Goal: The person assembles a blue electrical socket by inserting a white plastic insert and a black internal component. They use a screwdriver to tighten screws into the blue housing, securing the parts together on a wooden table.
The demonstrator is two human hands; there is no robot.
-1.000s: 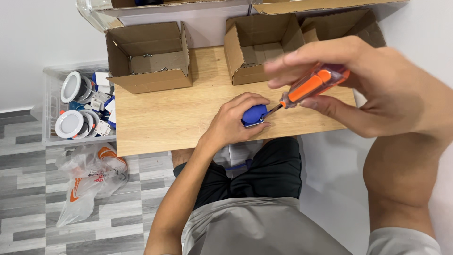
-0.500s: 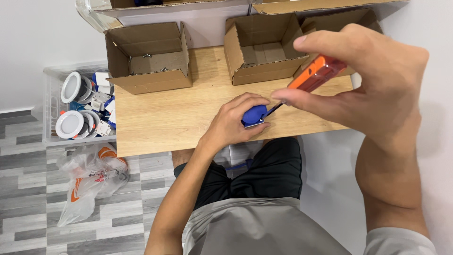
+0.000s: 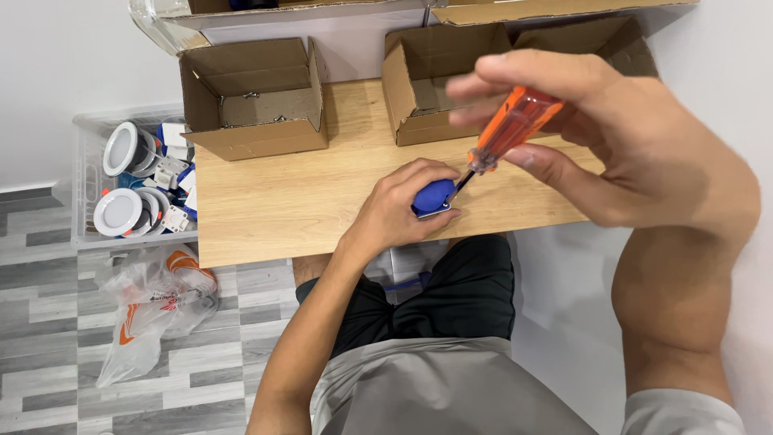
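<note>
Between the earlier frames and this one, the right hand (image 3: 636,153) had rolled the screwdriver (image 3: 506,133) round in its fingers, so the orange handle sat more upright and higher over the table (image 3: 282,201), while the left hand (image 3: 403,213) hadn't budged. That left hand was curled tight around a small blue part (image 3: 432,196), pressing it down on the near edge of the wood, probably so it couldn't spin under the driver. The right hand pinched the handle between thumb and fingertips rather than gripping it in a fist, which looked like a light twirling hold, and the dark shaft ran down and left into the blue part just beside the left thumb.

Beyond the hands stood two open cardboard boxes (image 3: 254,101), one ahead of the left hand with a few small bits of hardware inside, one (image 3: 439,80) right behind the screwdriver. Off to the left of the left arm was a clear bin (image 3: 88,185) of round white fittings, with a crumpled plastic bag (image 3: 157,302) on the floor below it.
</note>
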